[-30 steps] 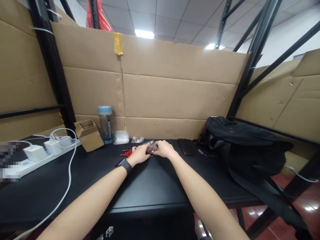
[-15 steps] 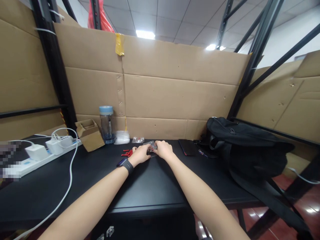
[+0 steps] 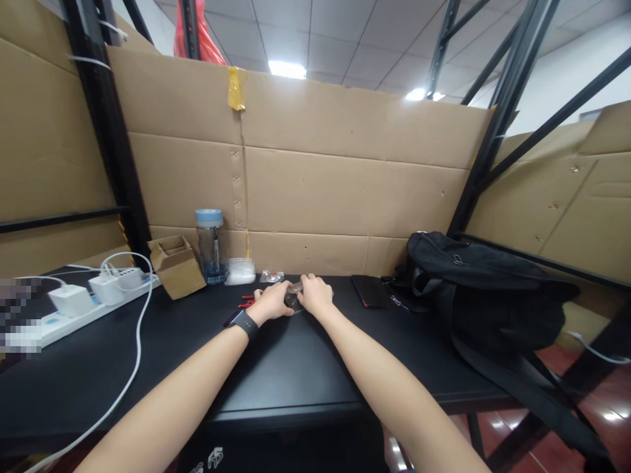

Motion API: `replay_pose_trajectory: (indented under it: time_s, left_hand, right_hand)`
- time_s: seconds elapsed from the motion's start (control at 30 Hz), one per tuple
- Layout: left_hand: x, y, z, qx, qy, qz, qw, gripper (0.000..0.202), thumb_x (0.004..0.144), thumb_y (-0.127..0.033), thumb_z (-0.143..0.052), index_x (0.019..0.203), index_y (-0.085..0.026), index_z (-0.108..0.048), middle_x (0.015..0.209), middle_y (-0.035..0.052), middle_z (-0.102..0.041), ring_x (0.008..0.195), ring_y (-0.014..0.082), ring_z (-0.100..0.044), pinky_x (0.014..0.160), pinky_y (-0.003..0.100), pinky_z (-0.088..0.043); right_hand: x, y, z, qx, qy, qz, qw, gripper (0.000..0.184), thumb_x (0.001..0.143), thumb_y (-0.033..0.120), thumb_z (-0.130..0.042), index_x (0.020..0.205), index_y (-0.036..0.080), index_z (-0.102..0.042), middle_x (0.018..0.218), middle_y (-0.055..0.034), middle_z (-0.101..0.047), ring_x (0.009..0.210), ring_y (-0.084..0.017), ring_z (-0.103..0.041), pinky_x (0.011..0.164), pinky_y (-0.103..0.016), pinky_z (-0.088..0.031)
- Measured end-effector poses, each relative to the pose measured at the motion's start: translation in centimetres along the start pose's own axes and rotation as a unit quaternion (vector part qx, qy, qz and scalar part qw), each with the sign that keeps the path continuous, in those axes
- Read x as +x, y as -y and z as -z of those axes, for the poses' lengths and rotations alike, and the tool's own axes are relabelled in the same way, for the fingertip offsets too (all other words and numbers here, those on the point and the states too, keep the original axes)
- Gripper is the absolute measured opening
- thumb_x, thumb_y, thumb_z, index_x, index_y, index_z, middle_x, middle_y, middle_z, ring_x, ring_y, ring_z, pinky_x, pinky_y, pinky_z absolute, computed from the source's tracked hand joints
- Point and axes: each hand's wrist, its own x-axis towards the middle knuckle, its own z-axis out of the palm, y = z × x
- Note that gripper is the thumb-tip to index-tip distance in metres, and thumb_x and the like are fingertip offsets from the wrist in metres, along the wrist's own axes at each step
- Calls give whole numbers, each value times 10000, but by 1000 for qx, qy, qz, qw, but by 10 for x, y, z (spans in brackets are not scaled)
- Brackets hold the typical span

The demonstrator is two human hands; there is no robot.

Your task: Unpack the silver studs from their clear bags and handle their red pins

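Both my hands rest far out on the black table (image 3: pixel 296 368), fingers closed round a small clear plastic bag (image 3: pixel 292 294) held between them. My left hand (image 3: pixel 270 303), with a dark watch on its wrist, grips the bag's left side. My right hand (image 3: pixel 315 294) grips its right side. What the bag holds is too small to make out. Small red pieces (image 3: pixel 246 302) lie on the table just left of my left hand. Another small clear bag (image 3: pixel 271 276) lies a little beyond my hands.
A blue-lidded bottle (image 3: pixel 210 246), an open cardboard box (image 3: pixel 176 266) and a white plastic bag (image 3: pixel 240 270) stand at the back left. A white power strip (image 3: pixel 73 302) with chargers and a cable lies left. A dark phone (image 3: pixel 371 290) and a black backpack (image 3: pixel 486 289) are right.
Both hands with the small bag have shifted slightly left and toward me; the bag is now more covered by my fingers.
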Motion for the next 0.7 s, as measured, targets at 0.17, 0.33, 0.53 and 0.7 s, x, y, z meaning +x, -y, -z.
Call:
replay_pose_trajectory:
  time_s: [0.17,0.33,0.53,0.7]
  left_hand:
    - [-4,8,19,13,21,-38,999,729,643,-394,-798,1317,-317,-531,1393,67,-593,1293,365,-507,1022,491,-393]
    - [-5,18,31,-24,-14,-117,993,366,853,-365,-595,1210,-287,-616,1282,52,-657,1225,260,-569,1024,380,-418]
    - [-7,15,22,34,-15,-125,991,304,740,-282,-713,1039,-293,-661,1137,16,-709,1165,268,-601,999,403,-392]
    - [-7,9,25,11,-30,-106,994,133,884,-332,-574,910,-282,-694,1016,2,-749,1042,226,-658,981,383,-387]
  right_hand:
    - [4,-9,1,43,-5,70,997,335,836,384,-689,1120,220,-626,1166,-110,-615,1088,-263,-592,853,-339,-476]
    - [10,-38,9,197,34,194,960,198,928,283,-585,1088,198,-664,1033,-59,-644,967,-168,-610,877,-273,-452]
    - [12,-51,5,210,40,217,953,330,701,48,-738,998,186,-705,1007,-38,-649,905,-155,-611,843,-248,-450]
    - [13,-48,6,224,33,195,954,42,806,177,-718,833,184,-750,908,-33,-707,865,-152,-634,840,-254,-452]
